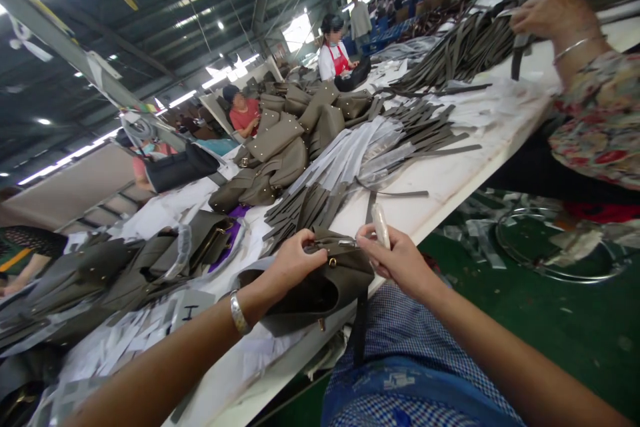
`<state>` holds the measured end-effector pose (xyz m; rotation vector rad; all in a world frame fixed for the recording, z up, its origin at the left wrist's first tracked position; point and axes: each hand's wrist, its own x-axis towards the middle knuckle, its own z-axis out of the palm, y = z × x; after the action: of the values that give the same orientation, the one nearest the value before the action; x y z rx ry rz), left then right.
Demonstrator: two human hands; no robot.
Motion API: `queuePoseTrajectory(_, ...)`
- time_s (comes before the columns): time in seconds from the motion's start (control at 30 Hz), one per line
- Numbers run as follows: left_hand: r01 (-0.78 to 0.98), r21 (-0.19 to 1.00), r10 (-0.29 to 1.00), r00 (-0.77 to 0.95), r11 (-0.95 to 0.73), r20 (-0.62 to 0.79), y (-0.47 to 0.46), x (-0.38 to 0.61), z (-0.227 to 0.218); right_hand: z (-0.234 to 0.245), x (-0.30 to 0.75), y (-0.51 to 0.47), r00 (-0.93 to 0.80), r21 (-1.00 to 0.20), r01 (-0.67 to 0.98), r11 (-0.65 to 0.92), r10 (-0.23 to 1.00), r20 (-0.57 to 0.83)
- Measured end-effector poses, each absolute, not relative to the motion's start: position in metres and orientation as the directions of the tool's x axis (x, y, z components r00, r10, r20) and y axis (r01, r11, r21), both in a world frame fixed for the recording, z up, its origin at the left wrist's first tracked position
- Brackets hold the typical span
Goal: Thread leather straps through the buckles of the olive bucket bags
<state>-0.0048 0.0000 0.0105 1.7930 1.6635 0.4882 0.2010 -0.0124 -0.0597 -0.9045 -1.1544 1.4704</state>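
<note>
An olive-brown handbag [305, 300] lies on its side at the table's near edge, its mouth facing me, with small gold-coloured fittings on it. My left hand [295, 263] is closed on the bag's upper rim, thumb and fingers pinching the material. At the bag's right end, my right hand [395, 257] is closed around a tool with a pale, wrapped-looking handle [381, 225]. A thin metal piece shows between that hand and the bag's rim; I cannot make out whether it belongs to the tool. A dark strap hangs down from the bag beside my apron.
Bundles of olive straps [320, 203], some in clear plastic, lie just beyond the bag. Finished-looking bags [277, 137] are piled farther back, and more lie at left. A co-worker's hand [555, 17] holds a strap at upper right. A metal hoop [563, 273] stands below the table.
</note>
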Motion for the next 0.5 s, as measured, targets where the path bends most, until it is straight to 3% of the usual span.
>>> queuePoseTrajectory(0.23, 0.781, 0.622, 0.983, 0.148, -0.051, -0.105, -0.001, -0.006, 0.007, -0.049, 0.179, -0.035, -0.115, -0.961, 0.156, 0.228, 0.971, 0.212)
queuePoseTrajectory(0.5, 0.780, 0.614, 0.984, 0.175, -0.124, -0.024, -0.005, -0.010, 0.001, -0.045, 0.166, -0.041, -0.107, -0.929, 0.266, 0.258, 0.966, 0.237)
